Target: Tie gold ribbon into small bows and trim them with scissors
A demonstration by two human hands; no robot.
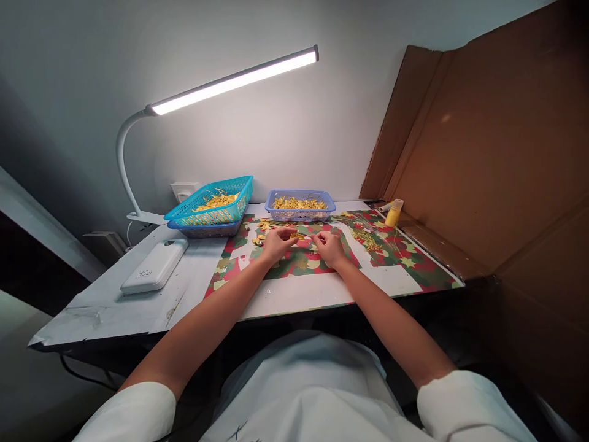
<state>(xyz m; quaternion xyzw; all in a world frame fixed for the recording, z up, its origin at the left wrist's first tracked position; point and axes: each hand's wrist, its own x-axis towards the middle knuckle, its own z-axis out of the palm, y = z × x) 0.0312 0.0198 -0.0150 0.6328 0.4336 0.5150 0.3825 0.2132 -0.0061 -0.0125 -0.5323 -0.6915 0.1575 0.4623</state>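
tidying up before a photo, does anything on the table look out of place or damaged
The white cover looks scuffed or torn near the front edge: a dark mark breaks it. The turquoise basket sits askew on the blue basket. Yellow pieces lie loose on the mat, outside the baskets.

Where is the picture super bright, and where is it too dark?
Head view: the lamp glares white and the wall behind glows; head view: below the table looks nearly black; head view: left hand and right hand are clearly lit.
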